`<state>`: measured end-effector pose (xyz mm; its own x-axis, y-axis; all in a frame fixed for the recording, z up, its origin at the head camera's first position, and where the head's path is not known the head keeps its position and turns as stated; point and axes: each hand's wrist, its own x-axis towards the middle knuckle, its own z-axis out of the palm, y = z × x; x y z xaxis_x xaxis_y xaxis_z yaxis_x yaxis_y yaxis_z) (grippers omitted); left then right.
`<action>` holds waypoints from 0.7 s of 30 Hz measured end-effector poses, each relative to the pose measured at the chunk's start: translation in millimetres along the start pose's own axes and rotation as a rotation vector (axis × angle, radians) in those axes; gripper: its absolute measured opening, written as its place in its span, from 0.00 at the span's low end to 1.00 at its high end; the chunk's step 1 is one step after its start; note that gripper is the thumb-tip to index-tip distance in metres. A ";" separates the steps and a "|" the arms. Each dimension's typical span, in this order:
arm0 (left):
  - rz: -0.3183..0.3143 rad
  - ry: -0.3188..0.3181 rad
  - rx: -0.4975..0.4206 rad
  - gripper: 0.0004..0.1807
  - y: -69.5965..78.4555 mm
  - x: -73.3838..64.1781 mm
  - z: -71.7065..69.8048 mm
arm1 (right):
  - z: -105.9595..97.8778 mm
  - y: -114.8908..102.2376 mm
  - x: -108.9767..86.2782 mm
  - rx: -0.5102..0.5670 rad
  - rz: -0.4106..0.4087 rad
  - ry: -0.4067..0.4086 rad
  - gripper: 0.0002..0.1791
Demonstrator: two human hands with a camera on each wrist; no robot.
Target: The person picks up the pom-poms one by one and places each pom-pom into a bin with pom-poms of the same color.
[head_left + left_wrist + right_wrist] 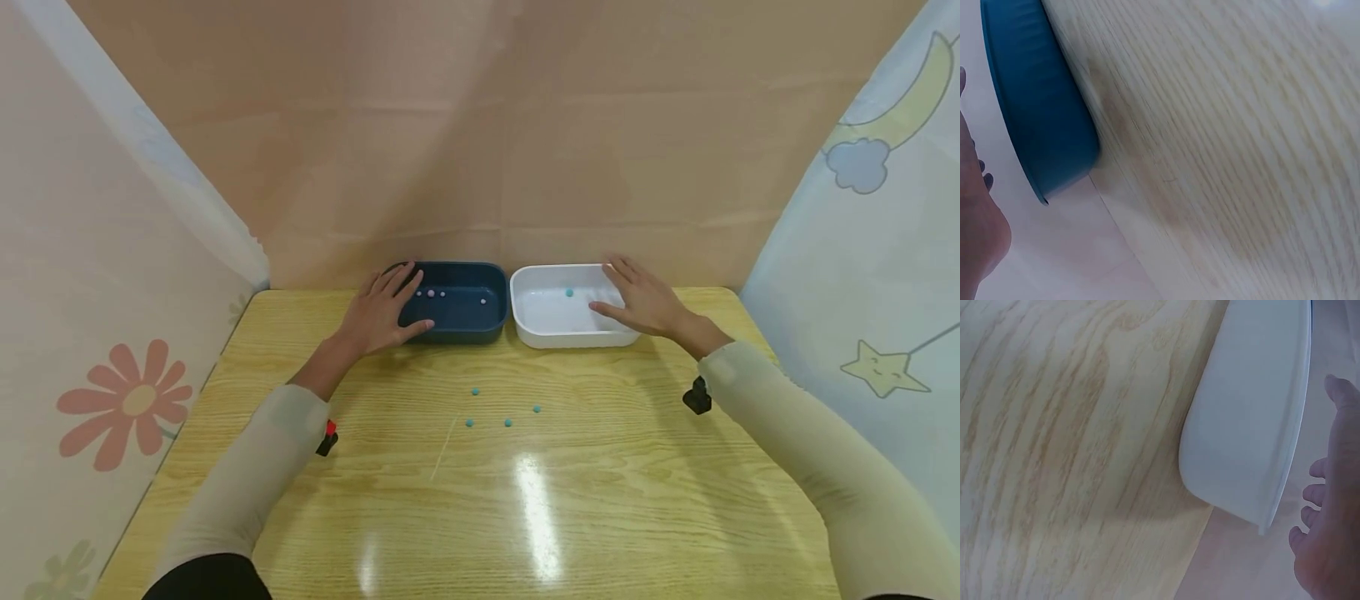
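Note:
My left hand (378, 315), fingers spread, hovers over the left end of a dark blue tray (459, 323). Several small pale pink balls (431, 293) lie inside that tray; the hand may hide others. Over the right end of a white tray (546, 317) is my right hand (647, 302), its fingers extended and nothing held. One small teal ball (569, 292) sits in the white tray. Both wrist views show each hand above its tray's rim, apart from it. Several more teal balls (507, 422) are scattered on the table in front of the trays.
The trays stand side by side at the back of the wood-grain table (420, 517), close to a brown backdrop (450, 167). Patterned sheets (112, 250) hang at the left and right sides. A pale thin line (445, 446) marks the tabletop left of the loose balls.

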<state>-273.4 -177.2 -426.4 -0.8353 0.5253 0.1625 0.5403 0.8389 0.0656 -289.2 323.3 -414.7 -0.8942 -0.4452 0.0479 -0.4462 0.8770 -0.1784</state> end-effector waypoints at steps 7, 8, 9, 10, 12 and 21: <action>0.097 0.092 -0.007 0.49 9.6 -2.6 -4.0 | 4.8 2.5 -5.7 0.030 0.021 -0.042 0.52; 0.109 0.102 -0.018 0.48 11.5 -3.0 -4.7 | 5.2 2.5 -6.2 0.034 0.023 -0.044 0.52; 0.123 0.112 -0.026 0.48 13.5 -3.6 -5.4 | 5.9 2.7 -6.6 0.035 0.027 -0.044 0.52; 0.134 0.121 -0.040 0.47 15.4 -4.5 -6.0 | 6.7 2.8 -6.9 0.037 0.031 -0.045 0.52; 0.155 0.136 -0.067 0.46 19.1 -7.0 -7.2 | 8.1 2.7 -7.6 0.041 0.040 -0.047 0.52; 0.260 0.231 -0.128 0.43 32.7 -19.3 -3.0 | 10.9 3.8 -9.5 0.049 0.061 -0.062 0.52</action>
<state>-239.4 -160.4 -424.4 -0.6310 0.6606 0.4069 0.7523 0.6490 0.1130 -282.0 328.9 -426.5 -0.9149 -0.4029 -0.0256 -0.3871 0.8935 -0.2274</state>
